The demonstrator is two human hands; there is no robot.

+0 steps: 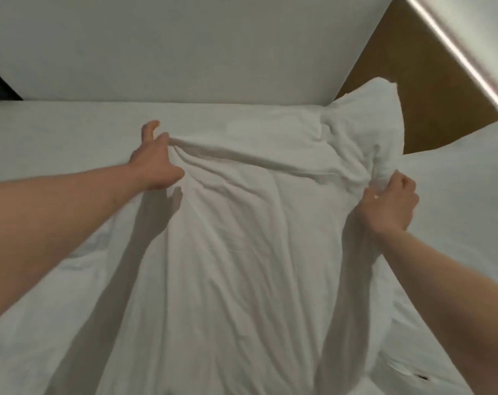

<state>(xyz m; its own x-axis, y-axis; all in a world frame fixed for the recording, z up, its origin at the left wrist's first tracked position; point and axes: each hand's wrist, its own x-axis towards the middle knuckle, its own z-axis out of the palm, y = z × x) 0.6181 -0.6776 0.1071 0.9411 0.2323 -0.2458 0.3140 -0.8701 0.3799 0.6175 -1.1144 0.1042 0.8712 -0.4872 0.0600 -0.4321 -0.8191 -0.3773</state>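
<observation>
Your left hand (pixel 153 163) grips a bunched fold of the white pillowcase (pixel 242 238), and your right hand (pixel 390 201) pinches its other edge, holding it above the bed (pixel 56 132).

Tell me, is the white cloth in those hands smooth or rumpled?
Rumpled: the white cloth shows long creases, bunched where the left hand and right hand grip it.
</observation>
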